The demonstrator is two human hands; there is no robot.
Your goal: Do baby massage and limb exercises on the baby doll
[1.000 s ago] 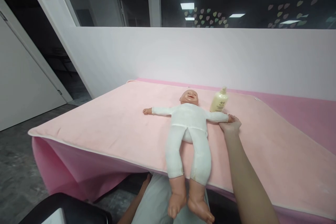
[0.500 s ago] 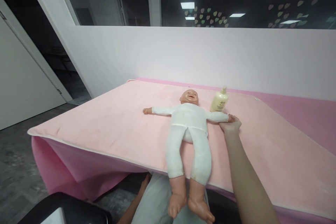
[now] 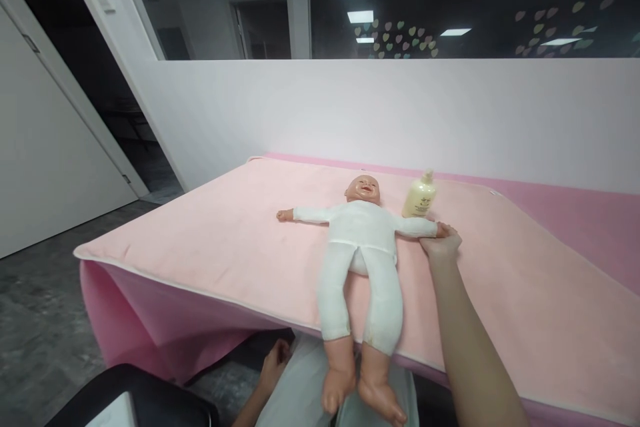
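Observation:
A baby doll point(image 3: 363, 233) in a white suit lies on its back on a pink cloth point(image 3: 240, 233), its bare feet hanging past the front edge. Its arms are stretched out to both sides. My right hand point(image 3: 443, 243) is closed around the doll's hand on the right. Just behind that arm stands a pale yellow pump bottle point(image 3: 420, 195). Down below the table edge, beside my leg, is my left hand point(image 3: 277, 357), its fingers curled and partly in shadow; whether anything is in them cannot be made out.
A black chair point(image 3: 165, 397) with a white object point(image 3: 113, 412) on it is at the lower left. Behind the table rises a white wall point(image 3: 375, 113) with a dark window above. A door point(image 3: 45, 140) stands at the left.
My left hand has risen slightly and shows more beside my leg. The view has shifted a little. My right hand keeps its hold on the doll's hand.

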